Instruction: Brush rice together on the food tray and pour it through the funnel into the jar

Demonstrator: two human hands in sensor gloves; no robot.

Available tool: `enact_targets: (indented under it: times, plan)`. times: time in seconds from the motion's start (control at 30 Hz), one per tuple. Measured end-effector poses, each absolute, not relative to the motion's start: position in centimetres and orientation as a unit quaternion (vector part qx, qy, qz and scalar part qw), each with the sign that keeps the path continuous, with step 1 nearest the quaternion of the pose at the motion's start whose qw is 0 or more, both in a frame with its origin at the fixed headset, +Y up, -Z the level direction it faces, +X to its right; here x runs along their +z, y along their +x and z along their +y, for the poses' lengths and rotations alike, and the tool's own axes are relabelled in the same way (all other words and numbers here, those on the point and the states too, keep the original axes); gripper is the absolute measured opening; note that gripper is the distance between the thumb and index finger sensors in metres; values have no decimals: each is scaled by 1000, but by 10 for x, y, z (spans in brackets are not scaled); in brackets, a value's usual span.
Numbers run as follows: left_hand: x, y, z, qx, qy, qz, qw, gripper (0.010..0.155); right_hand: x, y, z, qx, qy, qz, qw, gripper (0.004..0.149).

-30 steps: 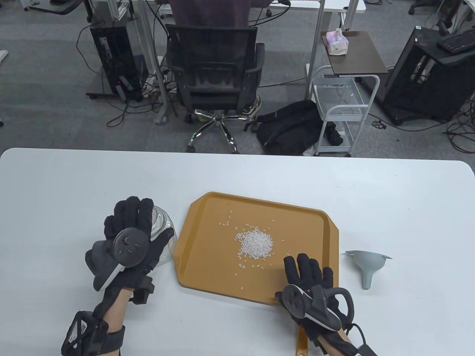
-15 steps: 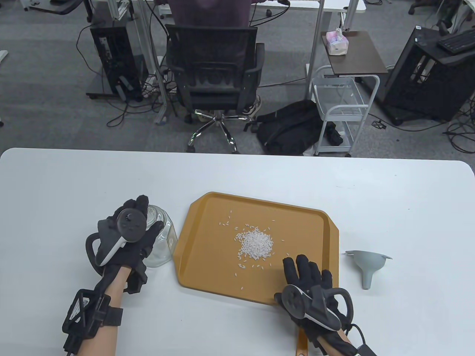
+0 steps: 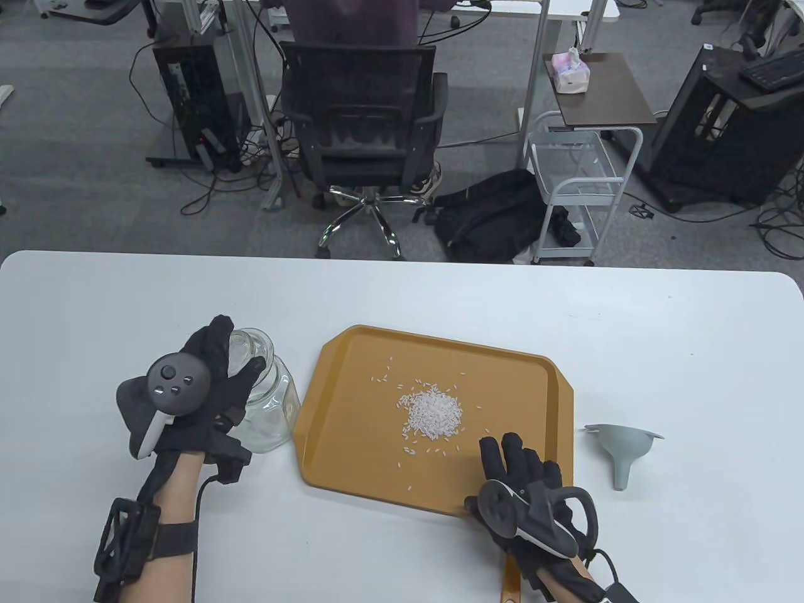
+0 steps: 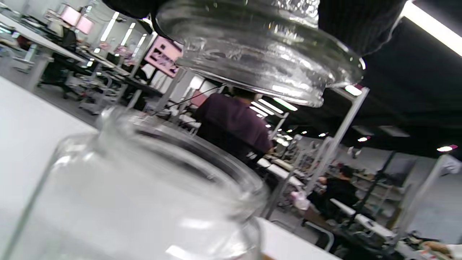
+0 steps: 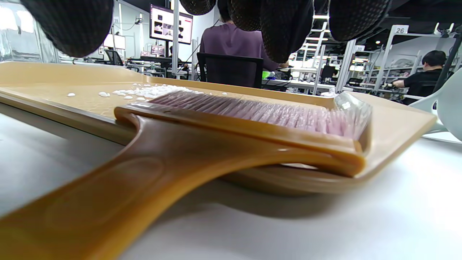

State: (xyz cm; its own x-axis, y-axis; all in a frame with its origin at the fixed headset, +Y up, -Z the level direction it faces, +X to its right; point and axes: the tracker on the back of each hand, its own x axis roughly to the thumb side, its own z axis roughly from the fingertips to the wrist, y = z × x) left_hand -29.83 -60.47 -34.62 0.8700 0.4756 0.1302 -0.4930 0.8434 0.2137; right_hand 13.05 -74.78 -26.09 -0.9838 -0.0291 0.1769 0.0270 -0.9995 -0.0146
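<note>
White table [image 3: 402, 295]: your left hand [image 3: 201, 396] grips a clear glass lid [image 4: 260, 50] lifted just above the clear glass jar [image 3: 270, 402]. Your right hand [image 3: 524, 483], fingers extended, hovers over the amber brush [image 5: 202, 144], handle pointing near, bristles on the orange tray [image 3: 352, 465].

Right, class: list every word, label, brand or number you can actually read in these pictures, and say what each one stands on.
"26": white sign on a background post, right wrist view.
Pink wall screen, left wrist view: blurred, unreadable.
Background monitor, right wrist view: too small to read.
Orange plastic food tray, clear glass jar, grey plastic funnel, brown-handled brush: no text visible.
</note>
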Motion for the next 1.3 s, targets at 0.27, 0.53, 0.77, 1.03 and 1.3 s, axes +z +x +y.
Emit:
enact_targets:
  times: [0.27, 0.53, 0.77, 1.03, 1.3]
  plan:
    - [-297, -280, -611, 233, 122, -129, 956, 80, -259, 130, -744, -996, -90, 12, 9, 91]
    - [-289, -257, -689, 138, -50, -164, 975, 80, -258, 130, -744, -996, -92, 11, 6, 91]
    - [-299, -260, -728, 49, -115, -115, 985, 83, -259, 130, -745, -996, -93, 7, 6, 91]
    - [-297, -257, -737, -42, -128, -113, 984, 87, -259, 130, -747, -996, -92, -1, 7, 91]
    - [-297, -258, -734, -51, -161, -95, 981, 90, -259, 129, -747, -996, -92, -4, 8, 91]
